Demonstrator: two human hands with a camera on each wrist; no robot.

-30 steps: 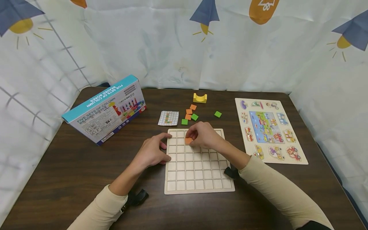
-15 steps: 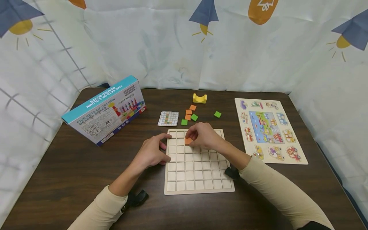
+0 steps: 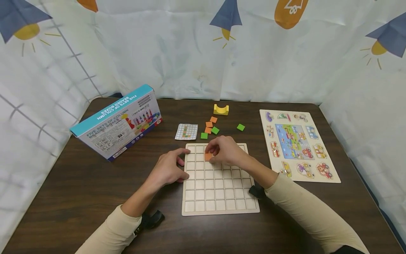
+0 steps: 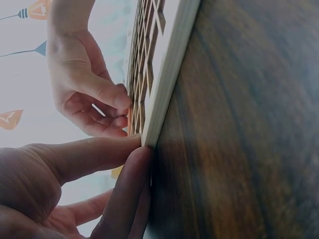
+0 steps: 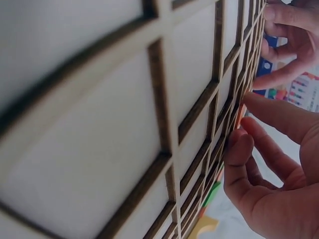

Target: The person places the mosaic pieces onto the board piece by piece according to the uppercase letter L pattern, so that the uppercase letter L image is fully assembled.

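A pale wooden grid board lies on the dark table, its squares bounded by raised ridges. At its left side my left hand grips the edge; in the left wrist view, the thumb and a finger of that hand meet at the board's rim. My right hand reaches over the upper part of the board. Its fingertips pinch an orange square tile in a square of the second row. The right wrist view shows this hand low over the ridges, mostly covering the tile.
Beyond the board lie several loose orange tiles and green tiles, with a yellow curved block behind. A pattern card sits left of them. A toy box stands at left, a picture puzzle board at right.
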